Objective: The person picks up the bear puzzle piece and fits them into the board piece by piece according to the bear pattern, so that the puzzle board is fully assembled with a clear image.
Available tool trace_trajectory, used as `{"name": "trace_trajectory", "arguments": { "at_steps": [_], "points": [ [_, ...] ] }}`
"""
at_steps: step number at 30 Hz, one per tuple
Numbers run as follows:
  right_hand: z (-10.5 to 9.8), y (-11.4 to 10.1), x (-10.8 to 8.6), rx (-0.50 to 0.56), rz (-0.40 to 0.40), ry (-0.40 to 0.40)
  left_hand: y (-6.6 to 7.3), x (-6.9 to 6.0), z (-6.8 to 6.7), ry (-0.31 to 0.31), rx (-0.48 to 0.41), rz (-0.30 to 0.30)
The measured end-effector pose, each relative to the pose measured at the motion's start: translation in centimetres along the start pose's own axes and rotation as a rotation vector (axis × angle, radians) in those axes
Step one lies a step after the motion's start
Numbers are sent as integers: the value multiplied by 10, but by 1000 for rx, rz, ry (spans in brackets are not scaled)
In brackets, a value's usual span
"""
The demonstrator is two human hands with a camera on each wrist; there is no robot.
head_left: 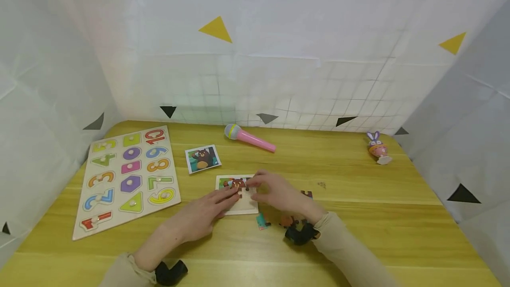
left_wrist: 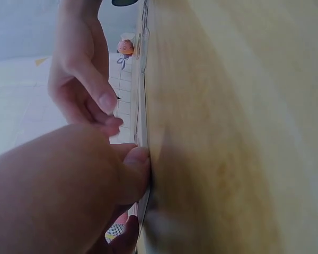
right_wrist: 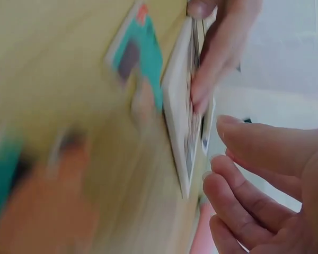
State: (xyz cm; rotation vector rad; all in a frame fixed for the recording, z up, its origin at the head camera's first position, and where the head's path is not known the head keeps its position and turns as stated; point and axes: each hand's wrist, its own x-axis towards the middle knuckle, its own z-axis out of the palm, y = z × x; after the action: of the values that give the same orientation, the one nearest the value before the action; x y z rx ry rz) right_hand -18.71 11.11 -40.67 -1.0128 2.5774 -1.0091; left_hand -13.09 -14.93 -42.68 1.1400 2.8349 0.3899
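A small puzzle board [head_left: 245, 207] with a bear picture lies mid-table; its upper part holds pieces and its lower right is bare wood. My left hand [head_left: 199, 216] rests over its left side, fingers nearly straight on the pieces; the left wrist view shows the thumb [left_wrist: 138, 159] against the board's edge. Over the right side is my right hand [head_left: 279, 194], fingers slightly bent. In the right wrist view this hand [right_wrist: 265, 185] has its thumb and fingertips apart, with nothing visible between them. A teal piece [head_left: 261, 221] and a brown piece [head_left: 287, 221] lie loose nearby.
A bear picture card [head_left: 203, 158] lies behind the board. To the left is a large number-and-shape board [head_left: 115, 180]. A pink toy microphone [head_left: 255, 140] lies at the back, and a rabbit figure [head_left: 377, 149] at the back right. Another dark piece [head_left: 307, 194] is beside my right wrist.
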Motion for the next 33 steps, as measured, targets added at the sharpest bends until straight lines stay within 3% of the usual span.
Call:
{"name": "trace_trajectory", "arguments": {
  "at_steps": [9,16,33],
  "points": [
    [-29,24,-32,-1,28,72,2,1,-1,-37,3,-35],
    [-41,46,-51,-58,-9,130,2,1,0,-46,0,-36],
    [-64,84,-87,-76,57,139,2,2,0,-60,31,-29]
  ]
}}
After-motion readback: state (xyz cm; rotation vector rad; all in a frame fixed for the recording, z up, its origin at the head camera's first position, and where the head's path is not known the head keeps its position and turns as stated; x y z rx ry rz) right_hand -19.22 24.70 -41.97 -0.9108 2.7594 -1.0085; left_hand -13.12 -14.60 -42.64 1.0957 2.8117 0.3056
